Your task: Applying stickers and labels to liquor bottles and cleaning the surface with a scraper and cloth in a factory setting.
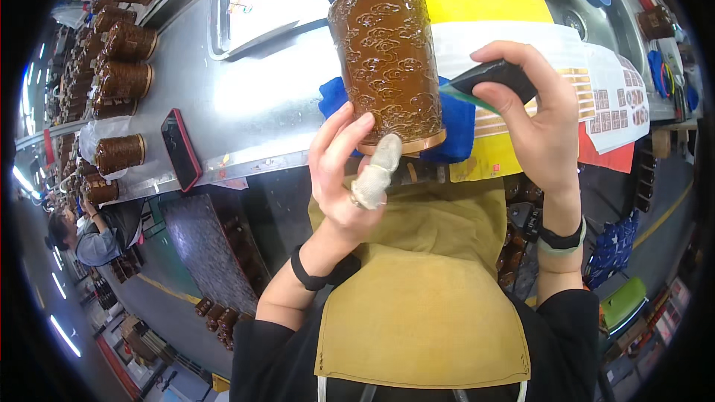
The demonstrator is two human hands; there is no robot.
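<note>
Here's the brown embossed bottle (386, 67), upper centre of the frame, apparently on a blue cloth (458, 130), though it hides most of that. My left hand (344, 186) is spread against its lower end, thumb in a pale cover (376, 175); at right, my right hand (547, 123) pinches a dark scraper (503, 77) between thumb and fingers.

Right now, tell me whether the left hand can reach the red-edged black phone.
Likely yes: mostly bare metal bench separates the phone from the left hand, which touches the brown embossed vessel.
</note>
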